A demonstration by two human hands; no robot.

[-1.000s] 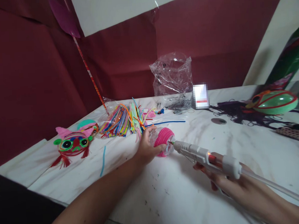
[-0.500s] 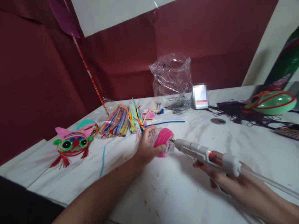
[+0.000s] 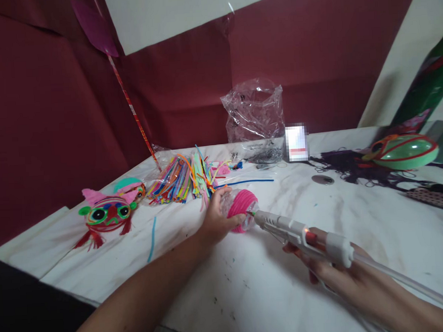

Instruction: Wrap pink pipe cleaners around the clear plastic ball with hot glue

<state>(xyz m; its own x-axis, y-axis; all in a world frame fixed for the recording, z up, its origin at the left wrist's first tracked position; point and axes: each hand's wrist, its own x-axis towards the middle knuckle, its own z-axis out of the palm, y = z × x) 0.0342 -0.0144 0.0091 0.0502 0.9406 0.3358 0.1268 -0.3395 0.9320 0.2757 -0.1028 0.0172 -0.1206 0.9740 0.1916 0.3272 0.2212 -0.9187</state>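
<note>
My left hand (image 3: 220, 218) is closed around a clear plastic bottle piece (image 3: 227, 201) lying on its side. Bright pink pipe cleaner (image 3: 244, 202) is wound in rows about its middle. In my right hand (image 3: 323, 260) is a white hot glue gun (image 3: 287, 227), with an orange light glowing on its side and a long clear glue stick (image 3: 398, 276) out of its back. The gun's nozzle is at the bare clear end of the bottle piece, beside the pink rows; whether it touches cannot be made out.
Bundled coloured pipe cleaners (image 3: 170, 183) lie behind my left hand. A lion-face craft (image 3: 108, 211) and a light blue pipe cleaner (image 3: 151, 239) are at left. Further back stands a clear plastic bag (image 3: 256, 114). Purple yarn (image 3: 340, 164) and a green oval craft (image 3: 408, 151) lie at right.
My right hand has brought the glue gun slightly left, its nozzle now closer in on the bottle piece. The left hand and the bottle piece stay in place.
</note>
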